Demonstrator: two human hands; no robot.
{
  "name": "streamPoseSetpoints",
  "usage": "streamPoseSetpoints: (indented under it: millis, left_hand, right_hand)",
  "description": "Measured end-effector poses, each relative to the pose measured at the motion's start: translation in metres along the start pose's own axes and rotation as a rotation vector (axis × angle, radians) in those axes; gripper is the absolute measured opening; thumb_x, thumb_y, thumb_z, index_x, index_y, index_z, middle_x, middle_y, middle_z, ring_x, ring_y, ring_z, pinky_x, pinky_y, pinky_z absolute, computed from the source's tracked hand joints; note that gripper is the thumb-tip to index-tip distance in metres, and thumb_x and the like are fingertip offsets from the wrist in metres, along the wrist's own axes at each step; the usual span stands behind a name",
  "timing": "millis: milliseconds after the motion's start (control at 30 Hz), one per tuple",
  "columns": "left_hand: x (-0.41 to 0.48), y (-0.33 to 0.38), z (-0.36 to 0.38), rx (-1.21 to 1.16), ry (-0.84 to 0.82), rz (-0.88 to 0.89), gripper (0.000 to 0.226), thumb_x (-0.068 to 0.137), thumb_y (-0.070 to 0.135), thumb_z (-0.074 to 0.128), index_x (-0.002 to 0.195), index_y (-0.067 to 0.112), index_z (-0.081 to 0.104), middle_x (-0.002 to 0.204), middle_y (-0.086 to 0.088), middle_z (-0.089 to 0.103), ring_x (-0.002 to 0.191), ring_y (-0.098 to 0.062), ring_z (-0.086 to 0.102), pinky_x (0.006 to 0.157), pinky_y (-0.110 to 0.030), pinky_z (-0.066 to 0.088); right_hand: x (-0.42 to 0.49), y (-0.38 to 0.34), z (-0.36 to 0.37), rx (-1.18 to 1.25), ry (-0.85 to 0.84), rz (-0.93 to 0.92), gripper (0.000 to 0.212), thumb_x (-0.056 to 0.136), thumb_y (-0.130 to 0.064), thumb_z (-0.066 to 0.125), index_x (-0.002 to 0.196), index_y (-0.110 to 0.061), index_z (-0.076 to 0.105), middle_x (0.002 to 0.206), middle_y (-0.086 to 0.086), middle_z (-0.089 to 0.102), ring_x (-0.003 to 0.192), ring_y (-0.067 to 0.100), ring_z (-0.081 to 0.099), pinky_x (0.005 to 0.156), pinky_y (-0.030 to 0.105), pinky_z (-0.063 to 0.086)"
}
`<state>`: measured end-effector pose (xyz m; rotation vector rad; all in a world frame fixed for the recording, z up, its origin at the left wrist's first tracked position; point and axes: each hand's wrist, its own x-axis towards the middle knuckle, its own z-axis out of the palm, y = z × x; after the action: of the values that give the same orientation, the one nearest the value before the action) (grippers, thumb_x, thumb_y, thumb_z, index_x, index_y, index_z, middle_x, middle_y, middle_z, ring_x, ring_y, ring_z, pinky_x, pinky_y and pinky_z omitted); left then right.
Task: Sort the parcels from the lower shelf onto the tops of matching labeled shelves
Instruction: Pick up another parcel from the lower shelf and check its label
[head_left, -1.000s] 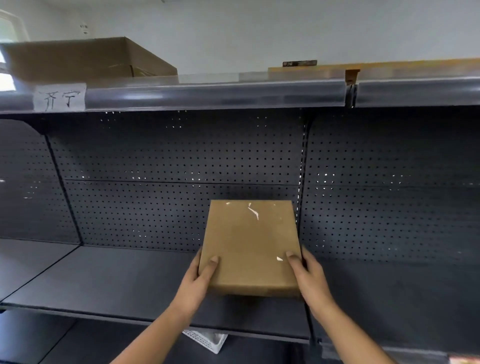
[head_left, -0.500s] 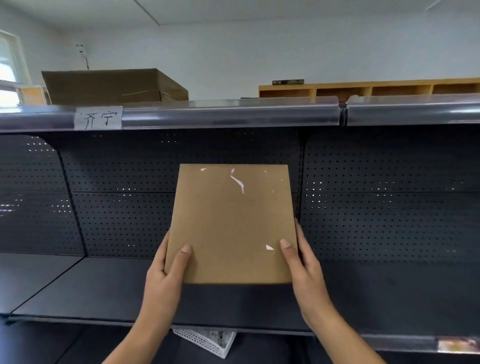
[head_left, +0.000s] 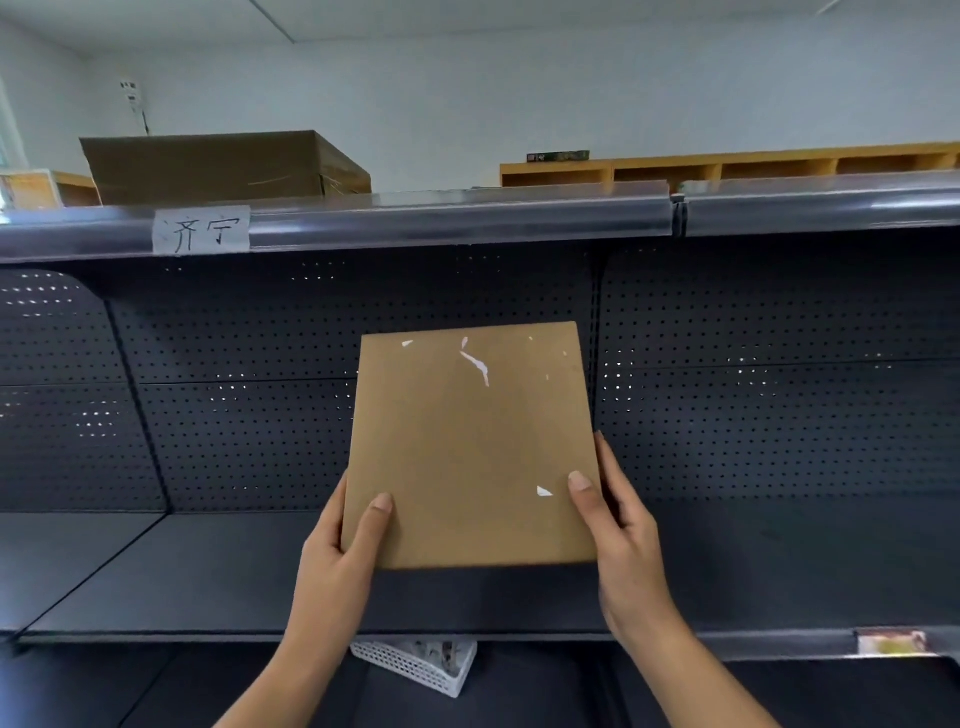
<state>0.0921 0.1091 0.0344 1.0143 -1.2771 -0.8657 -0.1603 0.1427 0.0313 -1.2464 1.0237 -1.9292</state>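
Brown cardboard parcel (head_left: 470, 447) gripped at its lower corners between left hand (head_left: 340, 558) and right hand (head_left: 626, 540).

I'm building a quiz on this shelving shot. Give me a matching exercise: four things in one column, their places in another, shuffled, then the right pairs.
Things
1. flat brown parcel
2. large cardboard box
3. handwritten paper label
4. white mesh basket

Places
A. on the front rail of the top shelf
B. below the middle shelf, partly hidden
C. between the left hand and right hand
D. on top of the top shelf, at the left

Pairs: 1-C, 2-D, 3-A, 4-B
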Motion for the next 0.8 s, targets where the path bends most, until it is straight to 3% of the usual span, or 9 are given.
streamPoseSetpoints:
  millis: [133,200,300,400,500,567,633,700,800]
  left_hand:
    - [0.0,-0.003,0.006,0.039,0.013,0.002,0.044,0.103,0.032,0.068,0.147,0.029,0.062,0.129,0.019,0.077,0.116,0.008,0.069,0.109,-0.031,0.051]
    - [-0.002,-0.004,0.01,0.114,0.054,0.018,0.053,0.102,0.023,0.07,0.152,0.031,0.053,0.145,0.015,0.061,0.126,0.003,0.062,0.116,-0.037,0.047]
    - [-0.019,0.005,0.027,0.268,0.086,0.176,0.053,0.102,0.022,0.068,0.149,0.038,0.05,0.158,0.012,0.041,0.146,-0.006,0.043,0.12,-0.033,0.035]
    - [-0.041,0.024,0.056,0.201,-0.11,0.247,0.054,0.101,0.049,0.059,0.153,0.045,0.045,0.165,0.022,0.036,0.154,0.003,0.033,0.127,-0.034,0.031]
    - [-0.048,0.045,0.085,0.026,-0.33,0.095,0.093,0.091,0.075,0.058,0.169,0.044,0.019,0.175,0.025,0.022,0.16,0.006,0.019,0.133,-0.039,0.024]
    - [-0.045,0.054,0.096,-0.05,-0.347,0.064,0.112,0.08,0.08,0.07,0.169,0.048,0.009,0.172,0.023,0.032,0.157,0.003,0.033,0.129,-0.039,0.033]
    - [-0.04,0.06,0.094,-0.078,-0.281,0.074,0.108,0.077,0.069,0.082,0.165,0.046,0.025,0.152,0.024,0.06,0.137,0.004,0.058,0.115,-0.033,0.051]
    - [-0.037,0.061,0.09,-0.056,-0.222,0.079,0.09,0.073,0.059,0.088,0.151,0.044,0.047,0.131,0.028,0.073,0.12,0.006,0.069,0.099,-0.024,0.058]
    - [-0.043,0.056,0.094,-0.053,-0.201,0.076,0.078,0.067,0.052,0.094,0.135,0.047,0.057,0.12,0.033,0.074,0.112,0.007,0.071,0.089,-0.017,0.059]
  right_hand:
    - [-0.002,-0.006,-0.002,-0.015,0.035,-0.048,0.065,0.095,-0.036,0.071,0.157,-0.028,0.051,0.151,-0.014,0.064,0.142,0.004,0.056,0.126,0.044,0.037]
    - [-0.005,-0.009,-0.003,-0.128,0.058,-0.085,0.067,0.094,-0.044,0.075,0.156,-0.039,0.05,0.156,-0.014,0.058,0.146,0.005,0.051,0.126,0.044,0.036]
    - [-0.011,-0.016,0.0,-0.281,0.147,-0.13,0.073,0.09,-0.046,0.08,0.155,-0.044,0.048,0.16,-0.018,0.049,0.15,0.002,0.042,0.127,0.044,0.035]
    - [-0.023,-0.021,0.012,-0.385,0.211,-0.202,0.087,0.081,-0.047,0.081,0.159,-0.037,0.042,0.164,-0.017,0.041,0.152,-0.001,0.036,0.126,0.039,0.035]
    - [-0.04,-0.017,0.023,-0.435,0.12,-0.244,0.101,0.077,-0.043,0.088,0.161,-0.044,0.032,0.169,-0.024,0.028,0.156,-0.003,0.026,0.121,0.03,0.033]
    - [-0.048,-0.01,0.022,-0.451,0.011,-0.301,0.106,0.08,-0.021,0.091,0.164,-0.039,0.03,0.168,-0.025,0.029,0.157,0.003,0.03,0.119,0.028,0.034]
    - [-0.05,-0.009,0.015,-0.382,-0.069,-0.341,0.096,0.081,-0.003,0.078,0.162,-0.035,0.037,0.162,-0.022,0.043,0.15,0.009,0.045,0.117,0.025,0.042]
    - [-0.047,-0.017,0.006,-0.275,-0.088,-0.36,0.081,0.09,0.007,0.07,0.152,-0.041,0.051,0.153,-0.016,0.058,0.142,0.013,0.056,0.113,0.023,0.046]
    - [-0.039,-0.026,-0.004,-0.202,-0.102,-0.352,0.052,0.1,-0.009,0.065,0.142,-0.04,0.063,0.149,-0.008,0.064,0.141,0.018,0.058,0.116,0.035,0.048]
